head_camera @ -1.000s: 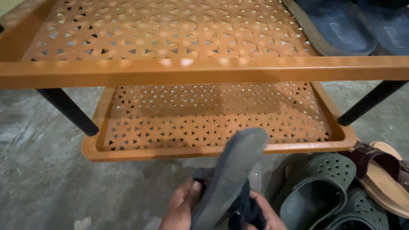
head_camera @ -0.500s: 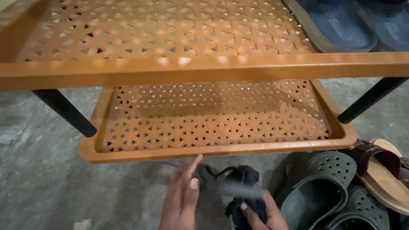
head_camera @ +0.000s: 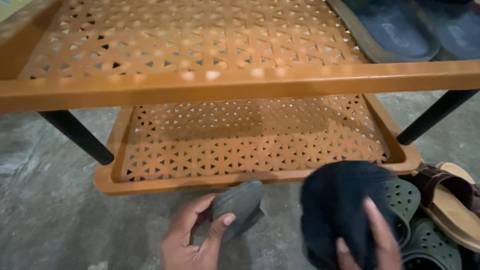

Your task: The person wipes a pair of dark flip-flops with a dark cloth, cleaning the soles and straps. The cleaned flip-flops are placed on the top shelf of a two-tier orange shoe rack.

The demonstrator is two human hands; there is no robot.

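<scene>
Down near the bottom edge, the left hand (head_camera: 197, 240) grips a dark grey sandal (head_camera: 240, 205) by its near end, thumb over the top and fingers curled beneath, the shoe held just in front of the lower shelf (head_camera: 250, 145) of the orange rack. To the right, the right hand (head_camera: 370, 240) grasps a second dark sandal (head_camera: 345, 210), blurred, its fingers spread across the sole; it hangs in front of the green perforated clog (head_camera: 407, 200) on the floor. A second green clog (head_camera: 432, 247) lies just nearer, at the right corner. Beside them, farther right, rests a tan sandal with a brown strap (head_camera: 450, 200). The lower shelf is a perforated orange tray with a raised rim; the upper shelf (head_camera: 200, 45) above it carries a pair of dark blue slippers (head_camera: 400, 30) at its far right end. Black legs (head_camera: 80, 137) hold the rack up on the grey concrete floor (head_camera: 45, 210).
</scene>
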